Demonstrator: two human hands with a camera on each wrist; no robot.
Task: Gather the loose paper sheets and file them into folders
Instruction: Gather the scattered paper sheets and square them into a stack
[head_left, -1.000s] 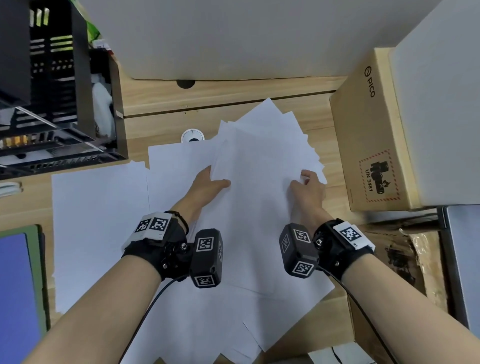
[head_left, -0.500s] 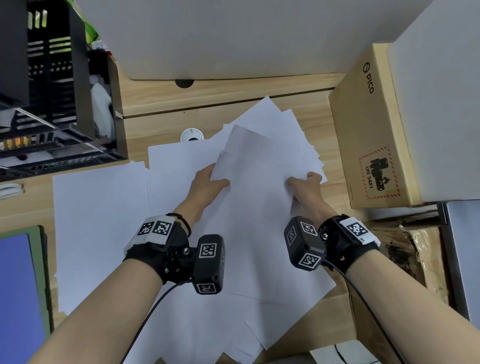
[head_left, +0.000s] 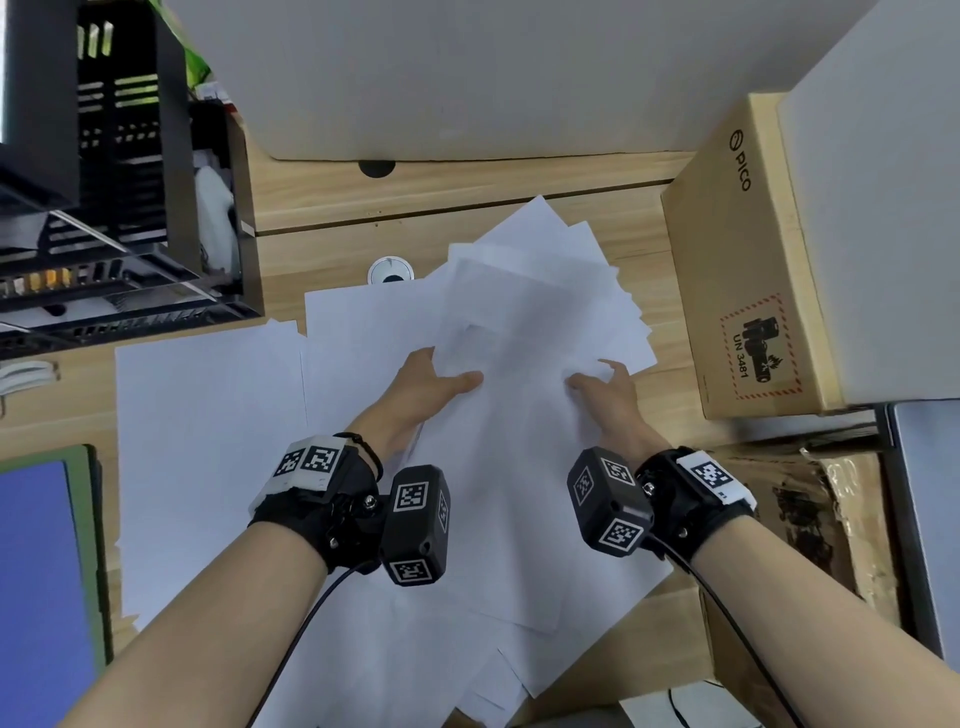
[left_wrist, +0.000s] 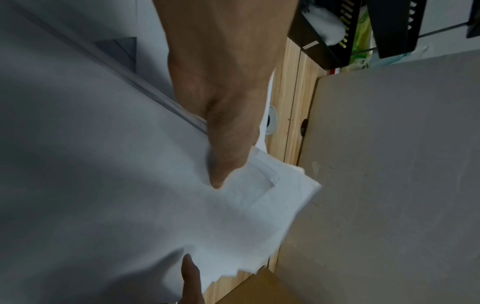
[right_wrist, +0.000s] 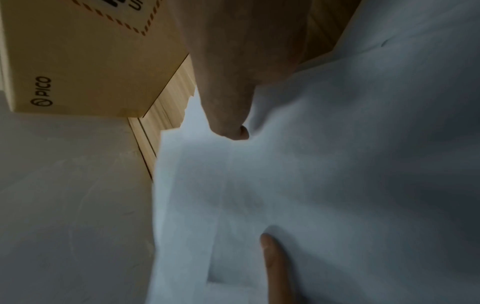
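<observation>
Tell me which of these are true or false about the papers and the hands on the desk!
1. Both hands hold the same bunch of white papers. True: the left hand and the right hand each grip a side of it.
2. The brown box is on the left side. False: it sits to the right of the papers.
3. More papers lie spread on the wooden desk. True.
4. The box says PICO. True.
5. The papers are red. False: they are white.

Holding a messy pile of white paper sheets (head_left: 524, 322) with left hand (head_left: 426, 382) and right hand (head_left: 605, 387) over a wooden desk (head_left: 467, 182).
</observation>
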